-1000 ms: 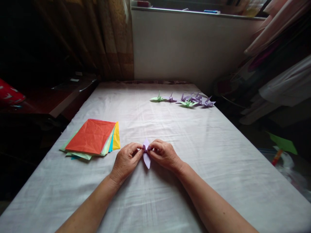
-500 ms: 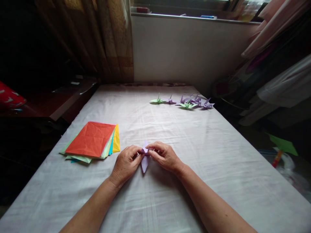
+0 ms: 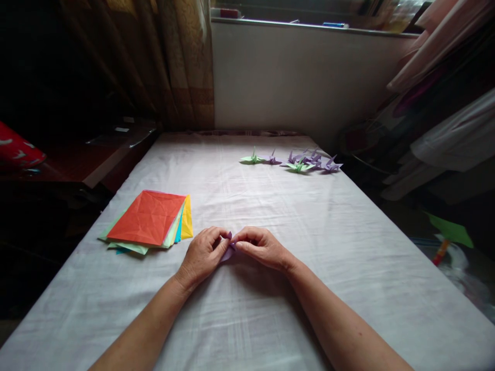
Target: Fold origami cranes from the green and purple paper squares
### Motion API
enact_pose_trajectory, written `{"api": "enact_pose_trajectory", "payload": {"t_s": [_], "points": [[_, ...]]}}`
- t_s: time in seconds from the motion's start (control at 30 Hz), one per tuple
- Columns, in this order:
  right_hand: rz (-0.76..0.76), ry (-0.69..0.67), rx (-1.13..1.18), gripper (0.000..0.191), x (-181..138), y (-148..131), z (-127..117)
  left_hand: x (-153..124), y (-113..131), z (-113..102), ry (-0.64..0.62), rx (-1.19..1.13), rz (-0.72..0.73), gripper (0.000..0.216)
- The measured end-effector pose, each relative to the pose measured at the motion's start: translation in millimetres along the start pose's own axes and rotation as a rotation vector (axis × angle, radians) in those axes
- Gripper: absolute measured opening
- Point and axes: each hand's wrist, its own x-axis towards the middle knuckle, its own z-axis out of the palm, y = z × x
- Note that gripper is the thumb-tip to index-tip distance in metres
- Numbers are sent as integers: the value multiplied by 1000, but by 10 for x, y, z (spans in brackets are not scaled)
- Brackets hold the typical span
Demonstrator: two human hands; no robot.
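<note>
Between my two hands is a purple folded paper crane (image 3: 229, 253), small and partly covered by fingers. My left hand (image 3: 204, 251) pinches it from the left with thumb and fingers. From the right, my right hand (image 3: 262, 248) closes thumb and fingertips on its other side. Both hands rest low over the white cloth (image 3: 247, 309). Left of my left hand lies a stack of coloured paper (image 3: 145, 216), red on top, with green, blue and yellow edges sticking out.
Several purple paper cranes (image 3: 331, 165) and green paper cranes (image 3: 299, 165) stand near the far right edge of the cloth-covered surface. A dark red table (image 3: 96, 172) adjoins at left. Hanging clothes (image 3: 452, 134) are on the right, and a curtain (image 3: 185, 67) hangs behind.
The purple paper has turned between my fingers; its long point toward me now slants left and shows less. My hands stay nearly in place. The view has shifted slightly.
</note>
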Motion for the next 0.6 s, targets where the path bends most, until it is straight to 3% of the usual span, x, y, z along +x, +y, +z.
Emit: {"api": "enact_pose_trajectory", "payload": {"t_s": [0.13,0.33,0.6], "points": [[27,-33,80,23,-4,-3,13,-33,44,29,133,6,-23,7],[37,21,117,22,4,23,36,-97,107,-6,49,59,131,2],[-91,94,-75,17,14,29,60,-89,104,-5,42,72,77,5]]}}
